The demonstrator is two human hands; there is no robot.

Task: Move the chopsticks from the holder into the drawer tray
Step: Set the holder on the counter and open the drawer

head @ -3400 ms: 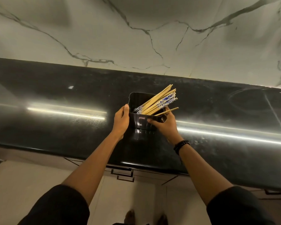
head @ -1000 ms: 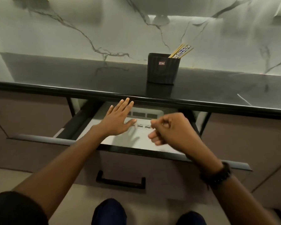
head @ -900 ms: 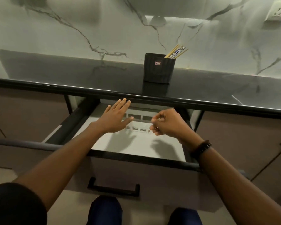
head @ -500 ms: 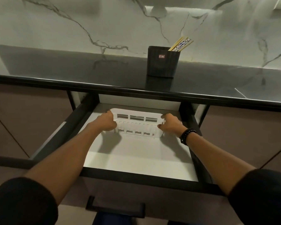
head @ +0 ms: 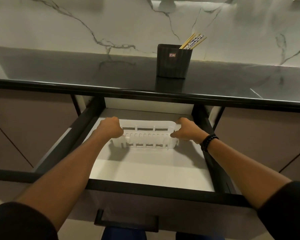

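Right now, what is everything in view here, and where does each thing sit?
chopsticks: several, tan and blue-patterned, standing in the holder
holder: one, black, on the countertop by the wall
countertop: one, glossy black, above the drawer
wall: one, white marble with grey veins, behind the countertop
drawer: one, open, white inside, dark front
tray: one, white, slotted, inside the drawer towards its back
wristband: one, black, right wrist
left hand: grips the tray's left end
right hand: grips the tray's right end
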